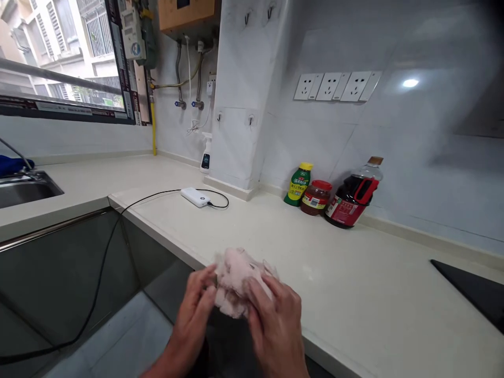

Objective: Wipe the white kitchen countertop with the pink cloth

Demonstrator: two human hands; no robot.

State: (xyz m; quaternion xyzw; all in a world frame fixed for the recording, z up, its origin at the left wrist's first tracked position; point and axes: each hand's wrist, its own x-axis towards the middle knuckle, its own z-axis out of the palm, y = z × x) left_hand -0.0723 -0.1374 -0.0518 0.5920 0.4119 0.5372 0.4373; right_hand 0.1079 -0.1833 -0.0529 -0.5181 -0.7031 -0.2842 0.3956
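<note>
A crumpled pale pink cloth (238, 278) with a fluffy surface is bunched up above the front edge of the counter. My right hand (275, 315) grips its right side, fingers pressed over the top. At the cloth's left edge, my left hand (196, 302) pinches the fabric between thumb and curled fingers. Slight motion blur softens both the cloth and the fingertips.
The pale countertop (299, 268) carries a white power bank (196, 197) with a black cable (103, 252) running down left. Against the wall stand a green bottle (298, 185), a red-lidded jar (315, 198) and a large dark bottle (352, 198). A sink (29, 190) lies far left.
</note>
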